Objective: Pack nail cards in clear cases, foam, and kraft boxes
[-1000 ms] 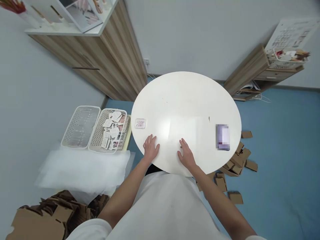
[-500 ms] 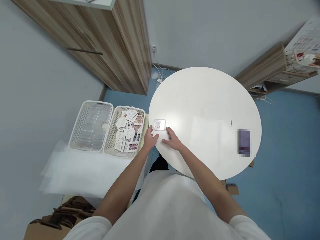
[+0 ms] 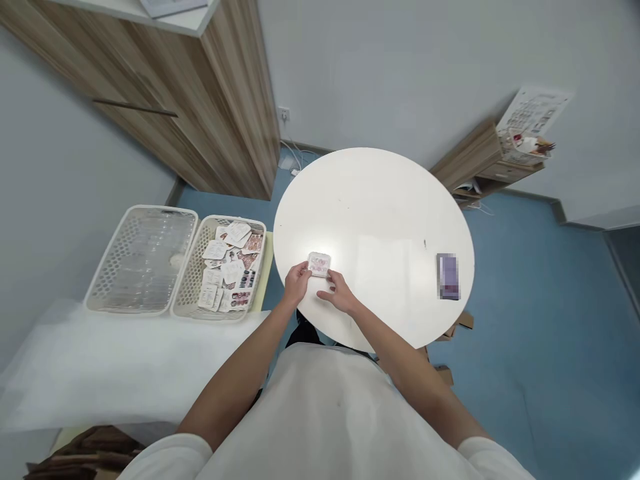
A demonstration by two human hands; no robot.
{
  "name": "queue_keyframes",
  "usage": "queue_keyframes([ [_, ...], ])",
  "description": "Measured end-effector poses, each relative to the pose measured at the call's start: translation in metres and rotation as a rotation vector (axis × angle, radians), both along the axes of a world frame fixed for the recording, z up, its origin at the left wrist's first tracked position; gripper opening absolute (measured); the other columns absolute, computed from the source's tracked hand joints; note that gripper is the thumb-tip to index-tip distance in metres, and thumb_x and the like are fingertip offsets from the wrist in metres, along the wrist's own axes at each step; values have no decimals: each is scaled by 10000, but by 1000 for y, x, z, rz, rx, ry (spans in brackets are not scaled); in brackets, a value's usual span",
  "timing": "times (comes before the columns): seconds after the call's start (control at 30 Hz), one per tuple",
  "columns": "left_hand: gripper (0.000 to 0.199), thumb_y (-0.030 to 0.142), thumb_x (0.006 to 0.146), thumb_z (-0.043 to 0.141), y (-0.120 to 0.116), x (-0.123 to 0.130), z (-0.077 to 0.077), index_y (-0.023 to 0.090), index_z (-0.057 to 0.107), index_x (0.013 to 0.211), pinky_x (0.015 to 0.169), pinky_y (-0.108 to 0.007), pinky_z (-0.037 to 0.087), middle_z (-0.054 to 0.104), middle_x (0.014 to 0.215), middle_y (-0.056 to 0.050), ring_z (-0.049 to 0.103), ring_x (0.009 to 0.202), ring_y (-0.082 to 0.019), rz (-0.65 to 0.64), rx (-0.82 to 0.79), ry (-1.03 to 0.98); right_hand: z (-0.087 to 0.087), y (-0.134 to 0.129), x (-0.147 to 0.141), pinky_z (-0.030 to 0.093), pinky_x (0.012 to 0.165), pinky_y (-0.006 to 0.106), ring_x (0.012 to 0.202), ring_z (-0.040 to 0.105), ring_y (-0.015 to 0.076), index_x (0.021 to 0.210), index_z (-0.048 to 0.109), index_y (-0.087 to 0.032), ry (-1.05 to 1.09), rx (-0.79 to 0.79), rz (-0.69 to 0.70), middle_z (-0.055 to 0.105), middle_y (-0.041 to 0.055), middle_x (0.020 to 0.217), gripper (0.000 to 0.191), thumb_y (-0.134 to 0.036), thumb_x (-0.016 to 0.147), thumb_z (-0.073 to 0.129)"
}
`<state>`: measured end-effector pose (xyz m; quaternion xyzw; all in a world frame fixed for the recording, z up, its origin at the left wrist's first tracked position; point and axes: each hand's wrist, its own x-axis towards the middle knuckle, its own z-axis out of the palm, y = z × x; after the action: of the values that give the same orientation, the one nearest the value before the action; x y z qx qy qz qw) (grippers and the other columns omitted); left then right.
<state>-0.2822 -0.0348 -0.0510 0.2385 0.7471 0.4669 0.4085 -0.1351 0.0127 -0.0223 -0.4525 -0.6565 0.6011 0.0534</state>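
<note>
No readable text, label, brand or number from my end. White cards [image 3: 216, 249] in basket [image 3: 189, 287] carry small dark print, too fine for me. Sheet [image 3: 534, 110] above shelf unit [image 3: 465, 160] bears rows of marks, illegible. Purple item [image 3: 449, 275] on table [image 3: 380, 200] blurred into blocks; can't read it.

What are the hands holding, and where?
The left hand grips a small clear case by its near left corner; the right hand is at its near right corner, perhaps touching.

The clear case [image 3: 319, 265] shows pink; the table [image 3: 380, 200], white.
</note>
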Motion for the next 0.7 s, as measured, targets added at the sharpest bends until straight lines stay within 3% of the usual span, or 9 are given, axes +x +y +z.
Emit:
queue_keyframes([
  [0.23,358,288,753,509,15,115,19,174,570,1086,852,-310,427,572,1123,-79,553,982,-190,-145,57,8,8,-8,118,363,961,377,1186,373,213,1320,233,-258,-12,172,-183,273,88,1316,732,-332,679,579],
  [0.4,379,339,760,522,8,185,18,149,567,1084,859,-322,428,572,1129,-105,549,989,-192,-244,63,-69,0,-16,197,327,989,395,1204,352,225,1328,232,-224,-109,282,-144,285,102,1317,717,-299,688,547],
  [0.53,367,324,764,513,-8,211,18,156,563,1087,853,-324,429,560,1137,-100,556,961,-182,-261,32,25,-7,-27,228,297,1013,375,1228,313,227,1329,243,-167,-151,332,-22,310,117,1296,725,-269,677,544],
  [0.7,374,314,761,504,-29,216,18,160,552,1099,827,-318,437,569,1098,-95,562,932,-178,-248,-38,134,-12,-39,231,294,1017,353,1229,311,216,1335,221,-148,-119,363,89,289,125,1298,709,-220,691,508],
])
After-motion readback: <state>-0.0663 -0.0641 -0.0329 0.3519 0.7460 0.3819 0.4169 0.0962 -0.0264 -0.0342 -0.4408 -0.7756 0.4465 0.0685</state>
